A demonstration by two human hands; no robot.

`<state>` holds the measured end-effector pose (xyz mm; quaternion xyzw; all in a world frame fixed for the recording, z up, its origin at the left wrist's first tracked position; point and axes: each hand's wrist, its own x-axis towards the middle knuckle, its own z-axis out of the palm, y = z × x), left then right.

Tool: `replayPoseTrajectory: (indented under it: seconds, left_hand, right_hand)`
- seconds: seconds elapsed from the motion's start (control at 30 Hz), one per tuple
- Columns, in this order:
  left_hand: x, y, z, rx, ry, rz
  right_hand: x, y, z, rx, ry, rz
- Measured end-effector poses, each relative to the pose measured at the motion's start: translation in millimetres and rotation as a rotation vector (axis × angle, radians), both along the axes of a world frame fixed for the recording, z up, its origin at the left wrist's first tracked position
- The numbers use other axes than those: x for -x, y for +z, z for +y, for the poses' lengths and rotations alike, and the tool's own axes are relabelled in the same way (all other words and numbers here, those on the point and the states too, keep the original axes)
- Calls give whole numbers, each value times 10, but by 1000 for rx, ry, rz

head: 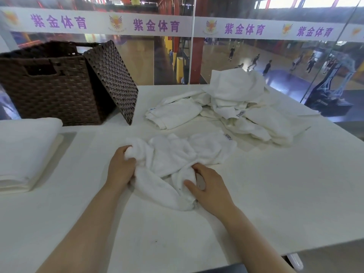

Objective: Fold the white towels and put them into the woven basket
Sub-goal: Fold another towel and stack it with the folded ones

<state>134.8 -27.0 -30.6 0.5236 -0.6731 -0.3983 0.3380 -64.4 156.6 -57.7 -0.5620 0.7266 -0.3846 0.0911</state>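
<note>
Two bare forearms are reaching in from the near edge of the white table (pixel 275 194), and both hands are gripping one crumpled white towel (pixel 173 154) that is lying on the tabletop in the near middle. The left hand (pixel 121 168) is curling its fingers round a bunched end of the towel at its left side, the fabric bulging out above the fist. The right hand (pixel 211 189) is clutching a rolled fold of the same towel at its near right, thumb pressing into the cloth and fingers wrapping over the top. The rest of the towel is spreading away to the far right, a small label showing at its far corner. Farther off on the right, a loose pile of unfolded white towels (pixel 236 101) is sprawling across the table, heaped highest at the far side. At the near left edge, a stack of folded towels (pixel 25 150) is lying flat. Beyond it, at the far left, the dark brown woven basket (pixel 51 89) is standing upright, and its woven lid (pixel 114 79) is leaning tilted against the basket's right side, its lower edge resting on the table. Behind the table a glass wall (pixel 167 62) is overlooking a sports court.
</note>
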Motion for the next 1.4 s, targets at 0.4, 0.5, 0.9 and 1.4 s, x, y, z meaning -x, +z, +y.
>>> replayPoseTrajectory:
  seconds: [0.4, 0.5, 0.9, 1.4]
  left_hand:
    - [-333, 334, 283, 172, 303, 395]
    - [-147, 432, 424, 298, 116, 384]
    - [558, -159, 851, 528, -485, -277]
    - [561, -279, 818, 762, -406, -401]
  right_hand:
    - [-70, -43, 53, -34, 99, 184]
    - [-71, -2, 41, -13, 17, 138]
    - [-50, 65, 106, 21, -70, -261]
    - [40, 169, 222, -350, -250, 482]
